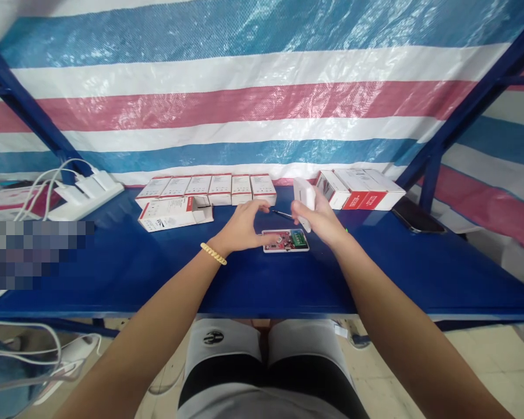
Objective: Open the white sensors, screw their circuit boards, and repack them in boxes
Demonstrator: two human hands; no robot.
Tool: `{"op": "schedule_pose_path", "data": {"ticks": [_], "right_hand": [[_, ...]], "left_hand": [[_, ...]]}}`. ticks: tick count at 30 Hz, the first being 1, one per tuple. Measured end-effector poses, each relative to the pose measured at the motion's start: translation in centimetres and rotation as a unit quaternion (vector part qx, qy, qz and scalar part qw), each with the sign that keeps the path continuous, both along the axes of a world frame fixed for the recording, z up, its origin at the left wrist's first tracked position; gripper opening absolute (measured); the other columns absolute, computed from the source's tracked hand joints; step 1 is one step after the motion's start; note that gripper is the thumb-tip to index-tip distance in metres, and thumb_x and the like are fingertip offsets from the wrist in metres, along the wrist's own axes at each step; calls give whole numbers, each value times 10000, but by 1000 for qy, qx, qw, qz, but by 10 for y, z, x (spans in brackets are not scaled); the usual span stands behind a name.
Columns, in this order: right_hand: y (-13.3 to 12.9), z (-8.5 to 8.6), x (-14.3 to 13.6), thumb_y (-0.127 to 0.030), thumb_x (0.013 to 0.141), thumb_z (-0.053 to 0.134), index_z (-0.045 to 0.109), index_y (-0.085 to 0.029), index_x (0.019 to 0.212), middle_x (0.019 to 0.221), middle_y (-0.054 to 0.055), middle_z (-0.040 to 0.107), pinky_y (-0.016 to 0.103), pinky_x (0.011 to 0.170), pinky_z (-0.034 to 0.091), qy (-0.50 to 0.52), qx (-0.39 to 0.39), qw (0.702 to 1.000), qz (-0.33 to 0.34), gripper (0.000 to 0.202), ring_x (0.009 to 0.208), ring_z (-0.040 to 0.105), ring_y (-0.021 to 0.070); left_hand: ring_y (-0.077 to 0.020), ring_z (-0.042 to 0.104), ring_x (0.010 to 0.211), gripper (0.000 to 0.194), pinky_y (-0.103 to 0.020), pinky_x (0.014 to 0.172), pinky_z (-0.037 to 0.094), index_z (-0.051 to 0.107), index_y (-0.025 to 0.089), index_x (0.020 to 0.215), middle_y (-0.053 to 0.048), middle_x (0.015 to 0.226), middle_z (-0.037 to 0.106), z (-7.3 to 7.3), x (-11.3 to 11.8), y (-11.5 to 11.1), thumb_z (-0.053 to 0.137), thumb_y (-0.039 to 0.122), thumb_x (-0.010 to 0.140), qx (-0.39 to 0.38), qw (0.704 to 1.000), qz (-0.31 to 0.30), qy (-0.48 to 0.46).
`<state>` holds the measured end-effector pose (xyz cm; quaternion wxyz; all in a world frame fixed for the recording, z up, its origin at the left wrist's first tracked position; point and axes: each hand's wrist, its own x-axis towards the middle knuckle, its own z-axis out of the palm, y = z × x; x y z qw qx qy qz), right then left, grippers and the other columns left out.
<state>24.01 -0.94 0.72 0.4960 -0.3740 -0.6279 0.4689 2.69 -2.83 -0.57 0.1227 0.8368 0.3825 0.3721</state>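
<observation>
A red circuit board with a green display (pixel 297 238) lies in a shallow white housing (pixel 283 251) on the blue table. My left hand (pixel 243 224) is at its left side, fingers apart and holding nothing; the thumb is over the board's left part, and whether it touches I cannot tell. My right hand (pixel 322 216) grips a white plastic cover (pixel 304 195), tilted up above and behind the board. Between the two hands is a thin dark rod (pixel 282 215), perhaps a screwdriver; its right end is hidden by the right hand.
Several small white-and-red boxes (pixel 198 189) line the back, with an opened box (pixel 168 213) before them. More boxes (pixel 362 189) stand at the back right, beside a dark phone (pixel 417 216). A power strip (pixel 87 195) with plugs and white cables sits at the left.
</observation>
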Motion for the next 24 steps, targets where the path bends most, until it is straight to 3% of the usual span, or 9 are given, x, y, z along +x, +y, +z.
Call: {"op": "schedule_pose_path", "data": {"ticks": [3,5,7,12,17,24], "right_hand": [[2,1,10,-487,676,804,426,-253,1146,938,27,614,334,620,551,-131,63,989,17,646,804,636,207],[0,3,15,-451,668,811,404,-243,1143,903,21,609,310,548,522,-204,56,975,68,659,747,630,197],[-1,5,17,-451,641,824,433,-233,1118,896,22,620,317,550,521,-261,56,960,82,653,749,634,206],[2,7,22,-465,509,896,618,-208,1034,1024,52,692,423,784,547,-310,150,938,38,647,914,659,275],[5,2,20,-472,593,859,703,-220,1107,1098,73,732,461,893,526,-309,194,930,46,593,985,683,296],[2,-6,5,-485,669,824,695,-192,1219,1087,112,720,432,860,536,-346,232,907,64,637,956,689,281]], "left_hand": [[-384,548,1186,1121,-566,1042,339,334,229,1481,-132,1246,611,1,-9,0,859,575,552,-103,990,-43,91],[-402,553,1179,1259,-593,1042,319,231,233,1538,-137,1223,626,-1,-12,1,875,570,510,-148,981,-55,108],[-392,572,1151,1272,-587,1040,321,200,230,1549,-129,1187,646,-6,-12,2,876,548,520,-164,980,-68,93],[-351,598,1110,1189,-568,1040,333,191,222,1535,-95,1104,689,-15,-11,6,867,431,580,-179,980,-73,39],[-301,614,1066,1151,-530,1013,387,172,232,1513,-103,1139,670,-14,-15,8,856,338,593,-203,978,-42,-5],[-249,653,941,1175,-416,869,497,102,216,1520,-77,1076,666,-7,-14,4,832,297,602,-212,976,-36,-36]]}}
